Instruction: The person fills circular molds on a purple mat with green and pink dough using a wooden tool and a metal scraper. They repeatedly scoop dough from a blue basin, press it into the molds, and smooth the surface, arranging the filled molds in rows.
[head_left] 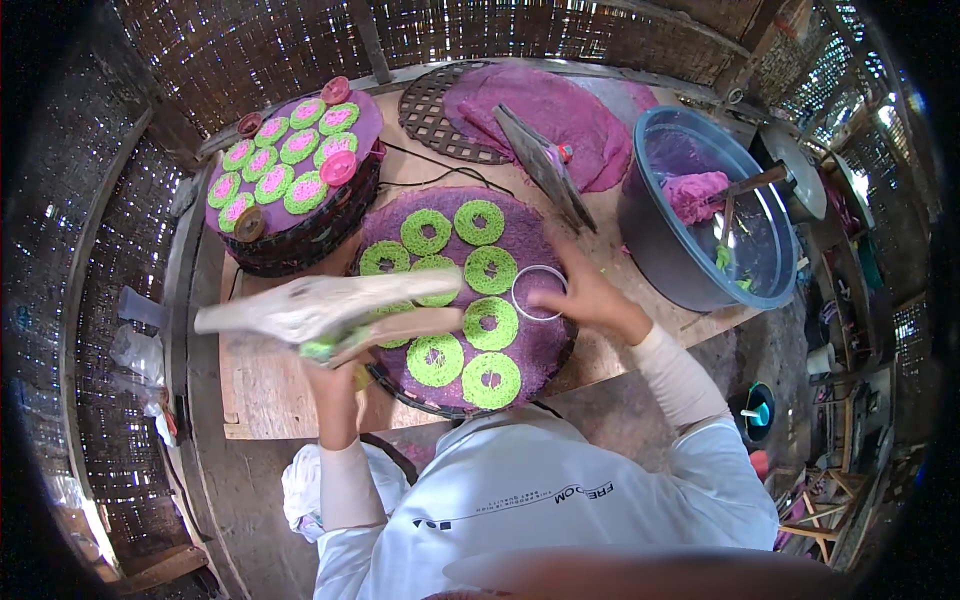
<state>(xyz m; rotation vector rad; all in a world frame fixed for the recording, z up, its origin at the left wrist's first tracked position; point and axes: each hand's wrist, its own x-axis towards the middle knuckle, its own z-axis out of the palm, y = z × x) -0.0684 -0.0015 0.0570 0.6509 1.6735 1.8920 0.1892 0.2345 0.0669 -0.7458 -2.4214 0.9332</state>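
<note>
My left hand (338, 385) is closed round a pale wooden hand press (300, 308), its two parts blurred by motion and with green dough at one end. The press is above the left side of a round tray lined with purple cloth (458, 345). Several bright green noodle-like rings (490, 323) lie flat on that cloth, and the press covers some on the left. At the tray's right edge, my right hand (598, 295) has its fingers spread. Its thumb overlaps a thin white hoop (538, 292), which lies right of the green rings.
A second round tray (300, 255) at back left bears green rings with pink centres and small pink cups. Behind are a woven mat (450, 110), crumpled purple cloth (570, 125) and a leaning wooden board (545, 165). A large blue-grey tub (665, 240) with pink dough stands right.
</note>
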